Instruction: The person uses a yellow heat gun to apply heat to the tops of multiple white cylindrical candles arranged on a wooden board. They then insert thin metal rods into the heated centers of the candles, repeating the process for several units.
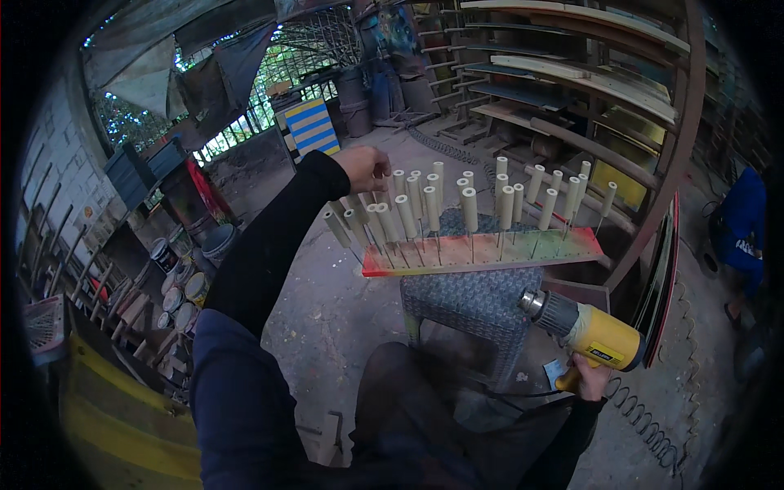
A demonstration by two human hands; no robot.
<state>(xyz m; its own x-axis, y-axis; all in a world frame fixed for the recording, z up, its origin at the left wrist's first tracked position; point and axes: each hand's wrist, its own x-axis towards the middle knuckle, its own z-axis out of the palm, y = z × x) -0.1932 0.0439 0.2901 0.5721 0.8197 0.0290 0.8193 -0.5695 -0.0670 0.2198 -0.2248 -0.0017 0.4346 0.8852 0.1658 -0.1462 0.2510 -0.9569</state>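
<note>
My right hand is wrapped round the handle of a yellow heat gun. Its metal nozzle points left, toward a woven-textured stool. Across this stool lies a long board, red at its ends and greenish toward the right. Several cream-coloured hollow cylinders stand on thin rods along the board, some tilted. Over the cylinders at the left end hovers my left hand, its fingers curled and close together. What they hold, if anything, is hidden.
A wooden rack with stacked boards rises at the back right. Paint cans crowd the floor at left. Coiled hoses lie at right, near a person in blue. A blue-and-yellow striped panel stands behind my left hand.
</note>
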